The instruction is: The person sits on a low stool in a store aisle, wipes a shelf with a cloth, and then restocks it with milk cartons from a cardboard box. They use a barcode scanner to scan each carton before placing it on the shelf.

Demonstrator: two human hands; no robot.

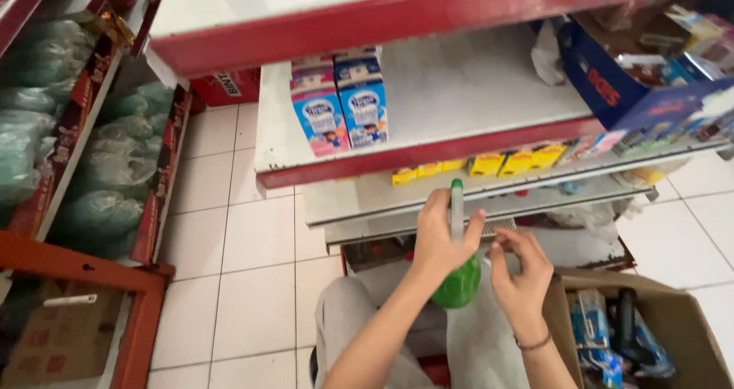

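Over on the left, bagged green goods [115, 175] fill a red rack, with white floor tiles [252, 236] between it and the shelves. Two blue and pink cartons [340, 106] stand upright on the middle shelf [474, 83]. Below, the left hand [440, 240] is closed around the neck of a green spray bottle [459, 278], held up before the lower shelf. Just right, the right hand [520, 270] hovers loosely curled, holding nothing, near the bottle. A cardboard box [680, 320] sits far right.
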